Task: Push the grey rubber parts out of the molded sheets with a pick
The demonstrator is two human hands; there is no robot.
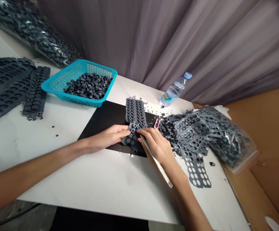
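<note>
Left hand [112, 136] pinches the left edge of a dark studded strip [133, 138], thumb on top. Right hand [157, 146] is closed around a slim white stick [160, 166], its fingertips at the strip's right edge. The strip is over a black mat [94, 119] on the bench [110, 183], at the near end of a longer studded sheet [135, 109]; whether the two are joined I cannot tell. Pink snips [157, 123] are just right of that sheet, and a bottle [174, 92] stands tilted in view farther back. A blue basket [78, 100] of small black rings [88, 86] is behind the left hand. Right of the right hand, holed sheets [197, 171] lie heaped beside a clear bag [235, 149].
</note>
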